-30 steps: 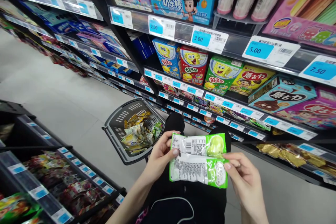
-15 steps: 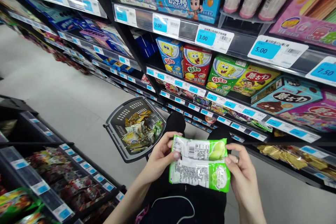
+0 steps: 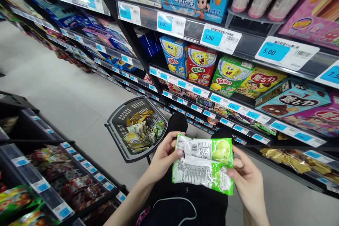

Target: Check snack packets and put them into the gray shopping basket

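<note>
I hold a green and white snack packet (image 3: pixel 203 162) in front of me, its back side with barcode and small print facing up. My left hand (image 3: pixel 163 156) pinches its left edge, thumb on top. My right hand (image 3: pixel 245 180) grips its right edge, with a ring on one finger. Below the packet are my dark trousers and shoes. A dark shopping basket (image 3: pixel 137 129) stands on the floor just left of my feet, holding several small snack packets.
Shelves of boxed sweets (image 3: pixel 225 74) with blue price tags run along the right side. A lower rack of bagged snacks (image 3: pixel 60 180) stands at the left. Pale floor tiles (image 3: pixel 66 95) stretch away between them.
The packet and both hands have shifted slightly right. My right hand has closed further round the packet's right edge. The view has drifted a little.
</note>
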`<state>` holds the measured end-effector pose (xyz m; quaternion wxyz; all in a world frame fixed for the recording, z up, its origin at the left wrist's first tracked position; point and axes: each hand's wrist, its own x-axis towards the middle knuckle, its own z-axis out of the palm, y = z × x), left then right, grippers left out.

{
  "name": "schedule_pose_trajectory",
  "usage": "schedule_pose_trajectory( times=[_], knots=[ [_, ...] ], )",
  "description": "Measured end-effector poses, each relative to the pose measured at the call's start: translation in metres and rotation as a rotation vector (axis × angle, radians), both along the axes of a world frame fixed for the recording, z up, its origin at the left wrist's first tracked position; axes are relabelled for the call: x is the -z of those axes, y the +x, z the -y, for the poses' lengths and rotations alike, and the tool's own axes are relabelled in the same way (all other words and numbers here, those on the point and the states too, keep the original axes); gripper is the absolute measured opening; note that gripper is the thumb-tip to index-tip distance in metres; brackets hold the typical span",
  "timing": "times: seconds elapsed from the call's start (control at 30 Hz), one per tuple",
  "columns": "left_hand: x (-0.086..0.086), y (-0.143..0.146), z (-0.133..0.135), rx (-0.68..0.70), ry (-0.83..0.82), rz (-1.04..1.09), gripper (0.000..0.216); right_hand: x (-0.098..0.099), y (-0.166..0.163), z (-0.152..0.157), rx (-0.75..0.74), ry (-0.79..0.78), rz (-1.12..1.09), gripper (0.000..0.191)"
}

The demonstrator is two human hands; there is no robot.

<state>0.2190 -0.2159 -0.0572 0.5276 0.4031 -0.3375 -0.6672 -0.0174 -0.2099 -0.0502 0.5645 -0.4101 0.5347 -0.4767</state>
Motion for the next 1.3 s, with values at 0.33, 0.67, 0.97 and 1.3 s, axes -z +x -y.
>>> schedule_pose_trajectory(
  times=[0.33, 0.67, 0.97, 1.3],
  knots=[
    [-0.001, 0.0, 0.006, 0.299, 0.144, 0.298, 0.039, 0.012, -0.001, 0.001, -0.007, 0.167, -0.038, 0.029],
    [-0.02, 0.002, -0.013, 0.38, -0.049, 0.444, 0.055, 0.012, -0.029, -0.01, -0.101, -0.124, -0.431, 0.033],
    [-0.028, 0.006, -0.016, 0.187, -0.501, 0.774, 0.027, -0.054, -0.044, 0.013, -0.393, -0.975, -0.689, 0.026],
    [-0.001, -0.009, -0.028, -0.209, 0.001, 0.148, 0.024, -0.028, -0.032, -0.007, -0.195, -0.697, -0.582, 0.018]
  ],
)
